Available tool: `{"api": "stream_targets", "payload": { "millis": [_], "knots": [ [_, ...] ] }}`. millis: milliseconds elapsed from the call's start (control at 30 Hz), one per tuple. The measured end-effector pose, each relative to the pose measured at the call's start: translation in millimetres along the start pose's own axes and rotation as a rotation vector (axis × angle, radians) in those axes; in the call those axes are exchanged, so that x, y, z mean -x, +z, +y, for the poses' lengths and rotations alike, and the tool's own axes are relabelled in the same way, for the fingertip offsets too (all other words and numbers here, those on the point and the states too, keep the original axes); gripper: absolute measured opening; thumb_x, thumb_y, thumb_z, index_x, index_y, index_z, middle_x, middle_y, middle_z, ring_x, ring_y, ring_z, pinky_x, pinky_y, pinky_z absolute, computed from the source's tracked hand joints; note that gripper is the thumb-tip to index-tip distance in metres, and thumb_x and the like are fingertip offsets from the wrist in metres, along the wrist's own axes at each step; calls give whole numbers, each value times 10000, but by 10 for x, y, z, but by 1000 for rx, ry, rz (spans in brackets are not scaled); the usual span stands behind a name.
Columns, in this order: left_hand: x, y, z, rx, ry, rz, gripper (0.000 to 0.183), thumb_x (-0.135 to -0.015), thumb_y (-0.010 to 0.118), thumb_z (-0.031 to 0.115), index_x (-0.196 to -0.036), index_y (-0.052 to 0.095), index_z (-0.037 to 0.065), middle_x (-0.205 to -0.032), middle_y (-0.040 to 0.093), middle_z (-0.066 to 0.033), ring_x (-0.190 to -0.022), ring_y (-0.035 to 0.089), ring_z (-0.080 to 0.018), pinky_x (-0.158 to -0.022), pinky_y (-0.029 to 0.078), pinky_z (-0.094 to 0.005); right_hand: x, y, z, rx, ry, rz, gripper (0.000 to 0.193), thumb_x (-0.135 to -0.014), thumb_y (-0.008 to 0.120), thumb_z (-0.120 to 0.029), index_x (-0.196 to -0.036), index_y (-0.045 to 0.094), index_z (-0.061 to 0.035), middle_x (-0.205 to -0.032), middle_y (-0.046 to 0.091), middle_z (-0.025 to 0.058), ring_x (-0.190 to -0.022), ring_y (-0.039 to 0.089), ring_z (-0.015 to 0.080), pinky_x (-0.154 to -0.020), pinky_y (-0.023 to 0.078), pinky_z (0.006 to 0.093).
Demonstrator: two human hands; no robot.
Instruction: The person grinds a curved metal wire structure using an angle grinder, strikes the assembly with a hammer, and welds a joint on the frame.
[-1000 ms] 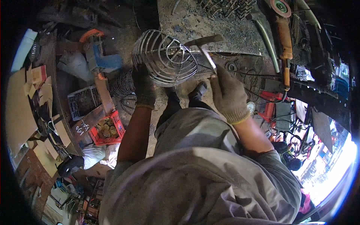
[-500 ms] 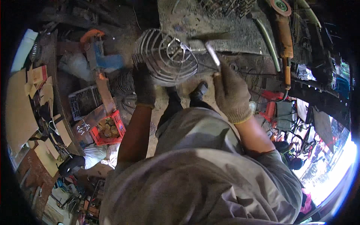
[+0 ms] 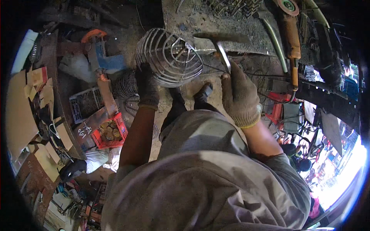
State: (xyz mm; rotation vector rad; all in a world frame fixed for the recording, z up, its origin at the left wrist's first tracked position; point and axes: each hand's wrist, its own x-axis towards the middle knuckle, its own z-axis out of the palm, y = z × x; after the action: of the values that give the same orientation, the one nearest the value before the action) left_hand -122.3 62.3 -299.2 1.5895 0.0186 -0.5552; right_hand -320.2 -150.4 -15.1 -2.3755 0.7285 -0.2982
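A round wire basket (image 3: 157, 74), made of metal rings joined by ribs, is held tilted above the floor by my left hand (image 3: 147, 86). That hand wears a dark glove, and its fingers close on the basket's near left side. My right hand (image 3: 241, 92), in a grey-brown knit glove, is wrapped round the metal handle of a chipping hammer (image 3: 222, 56). The hammer's long, narrow head lies crosswise, just right of the basket's upper rim. I cannot tell whether it touches the wire. Part of the handle is hidden inside my right fist.
A dark workbench (image 3: 204, 23) carries metal pieces at the far side. An orange angle grinder (image 3: 290, 34) lies to its right, beside a curved metal tube (image 3: 275, 44). At left are a blue clamp (image 3: 110, 59), a red crate (image 3: 124, 129) of round pieces and coiled wire (image 3: 125, 85).
The hammer, blurred before, shows sharply now; its head has shifted slightly and its handle leans more upright. The wire basket has turned a little in my left hand.
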Motion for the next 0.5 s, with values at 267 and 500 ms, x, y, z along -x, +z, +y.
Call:
{"api": "stream_targets", "payload": {
  "millis": [267,500],
  "knots": [
    [182,39,66,-211,134,-18,578,-1043,456,395,-1438,414,-24,-1436,460,-226,-1281,484,-335,-1054,383,-428,23,68,22,50,13,13,368,-970,574,-186,-1315,561,-59,-912,653,244,-830,654,444,-718,526,476],
    [214,32,133,427,-39,-152,484,-1094,359,311,-1467,398,6,-1497,439,-86,-1349,418,-224,-1172,276,-366,29,99,60,95,33,-65,317,-971,560,-195,-1241,586,-30,-906,654,267,-829,656,456,-704,523,494]
  ]
}}
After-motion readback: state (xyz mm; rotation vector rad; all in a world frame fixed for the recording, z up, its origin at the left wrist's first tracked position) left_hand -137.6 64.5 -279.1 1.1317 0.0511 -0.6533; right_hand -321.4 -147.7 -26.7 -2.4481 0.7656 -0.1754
